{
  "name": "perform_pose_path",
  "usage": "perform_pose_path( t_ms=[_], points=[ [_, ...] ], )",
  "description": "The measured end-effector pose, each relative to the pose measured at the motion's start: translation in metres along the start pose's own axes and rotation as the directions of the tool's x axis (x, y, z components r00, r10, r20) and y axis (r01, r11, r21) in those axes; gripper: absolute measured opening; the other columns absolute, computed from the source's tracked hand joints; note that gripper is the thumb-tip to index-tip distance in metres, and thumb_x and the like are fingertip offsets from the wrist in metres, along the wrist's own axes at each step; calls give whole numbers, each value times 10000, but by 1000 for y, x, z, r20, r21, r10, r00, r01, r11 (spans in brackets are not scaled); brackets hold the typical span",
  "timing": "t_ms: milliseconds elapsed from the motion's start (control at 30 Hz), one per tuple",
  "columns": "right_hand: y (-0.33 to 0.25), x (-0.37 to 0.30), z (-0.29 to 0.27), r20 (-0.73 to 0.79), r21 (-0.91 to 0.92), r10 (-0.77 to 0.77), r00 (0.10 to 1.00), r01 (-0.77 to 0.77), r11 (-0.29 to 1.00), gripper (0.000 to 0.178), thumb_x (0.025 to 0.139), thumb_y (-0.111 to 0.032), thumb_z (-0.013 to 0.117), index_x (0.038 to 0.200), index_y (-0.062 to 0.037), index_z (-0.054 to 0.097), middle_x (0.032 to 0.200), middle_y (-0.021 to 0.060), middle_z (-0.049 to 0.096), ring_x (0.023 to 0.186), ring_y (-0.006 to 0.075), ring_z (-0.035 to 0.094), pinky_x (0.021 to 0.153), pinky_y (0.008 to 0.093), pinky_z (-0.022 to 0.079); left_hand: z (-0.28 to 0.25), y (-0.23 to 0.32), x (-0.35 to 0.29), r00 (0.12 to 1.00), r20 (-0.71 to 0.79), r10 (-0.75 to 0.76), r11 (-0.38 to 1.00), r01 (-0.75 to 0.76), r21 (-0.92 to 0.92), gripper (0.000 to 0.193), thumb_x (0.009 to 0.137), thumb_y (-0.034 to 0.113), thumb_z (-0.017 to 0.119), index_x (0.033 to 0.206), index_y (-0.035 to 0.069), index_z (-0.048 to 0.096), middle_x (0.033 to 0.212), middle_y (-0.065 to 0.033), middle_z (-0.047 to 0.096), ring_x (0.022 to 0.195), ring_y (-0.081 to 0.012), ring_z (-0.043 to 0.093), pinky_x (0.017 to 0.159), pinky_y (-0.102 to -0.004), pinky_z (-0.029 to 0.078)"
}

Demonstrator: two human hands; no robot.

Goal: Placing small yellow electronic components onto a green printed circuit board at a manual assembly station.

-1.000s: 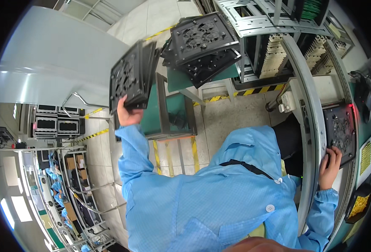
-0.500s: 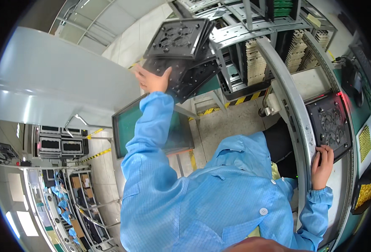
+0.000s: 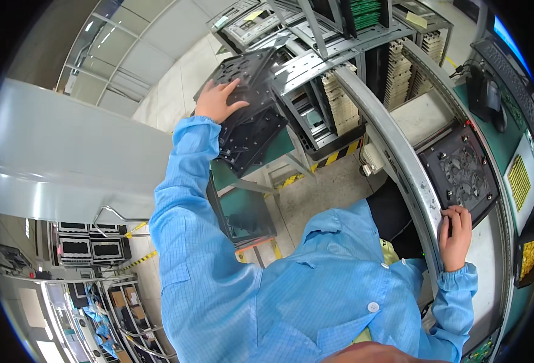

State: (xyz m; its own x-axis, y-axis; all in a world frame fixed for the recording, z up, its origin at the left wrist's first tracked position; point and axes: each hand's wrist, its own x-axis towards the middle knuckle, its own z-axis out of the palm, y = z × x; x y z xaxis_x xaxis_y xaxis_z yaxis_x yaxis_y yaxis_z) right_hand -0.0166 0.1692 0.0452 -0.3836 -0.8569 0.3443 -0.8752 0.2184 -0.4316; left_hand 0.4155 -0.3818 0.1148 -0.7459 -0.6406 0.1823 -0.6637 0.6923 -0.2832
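My left hand [image 3: 218, 101] is open, fingers spread, over the near left side of a pile of black fixture plates. The top plate [image 3: 250, 65] is blurred and has cut-outs in it; the fingertips overlap its edge, and I cannot tell whether they touch it. Lower plates [image 3: 249, 142] lie askew beneath it. At the right, another black fixture plate [image 3: 460, 172] with round cut-outs and small knobs lies between the conveyor rails. My right hand [image 3: 455, 239] has its bent fingers closed together on that plate's near edge; its fingertips are partly hidden.
A curved metal rail [image 3: 394, 142] runs between my body and the plate at the right. Slotted board racks [image 3: 339, 100] stand ahead. A grey machine cover [image 3: 91, 148] fills the left. A mouse [image 3: 494, 97] and a yellow-dotted sheet [image 3: 520, 192] lie at the far right.
My left hand has come off the plate edge it was gripping and spread its fingers. The top plate sits lower on the pile. My right hand stays at its plate; the whole view has shifted.
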Motion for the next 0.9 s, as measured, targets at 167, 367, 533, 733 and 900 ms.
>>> perform_pose_path(
  t_ms=[167,367,533,733,900],
  points=[
    [2,0,3,-3,6,-7,1000,7,1000,133,932,50,626,1054,16,667,1129,193,631,1060,394,631,947,444,512,-15,9,12,987,69,142,937,-157,311,651,992,548,649,1422,61,619,932,-172,749,1016,-335,725,1051,-420,538],
    [0,2,0,12,6,31,999,-31,1000,136,926,51,629,1050,12,669,1128,192,631,1059,391,628,947,443,511,-37,37,-61,955,8,297,889,-280,362,719,895,545,737,1390,30,656,834,-104,703,925,-315,707,1161,-438,455],
    [-3,6,-5,6,2,17,1000,-17,1000,152,920,50,641,1065,15,671,1140,196,634,1059,394,634,940,437,519,-32,91,-95,1000,15,-11,993,13,-114,1094,811,545,847,1689,193,297,1760,-153,193,1610,-345,245,1251,-718,122],
    [0,4,-5,-84,56,45,995,-41,998,214,840,16,758,1049,-19,726,1039,136,695,985,367,658,900,424,535,-36,84,-64,982,187,28,987,3,-162,1041,893,529,760,1711,177,221,1761,-155,203,1601,-360,258,1265,-671,123],
    [13,-5,-10,-128,125,151,980,-135,983,208,803,45,750,994,-38,745,970,127,714,922,352,667,815,429,550,-59,89,5,878,477,-49,998,55,2,1014,973,770,532,1718,167,199,1633,-188,445,1518,-373,422,1248,-686,167]
  ],
)
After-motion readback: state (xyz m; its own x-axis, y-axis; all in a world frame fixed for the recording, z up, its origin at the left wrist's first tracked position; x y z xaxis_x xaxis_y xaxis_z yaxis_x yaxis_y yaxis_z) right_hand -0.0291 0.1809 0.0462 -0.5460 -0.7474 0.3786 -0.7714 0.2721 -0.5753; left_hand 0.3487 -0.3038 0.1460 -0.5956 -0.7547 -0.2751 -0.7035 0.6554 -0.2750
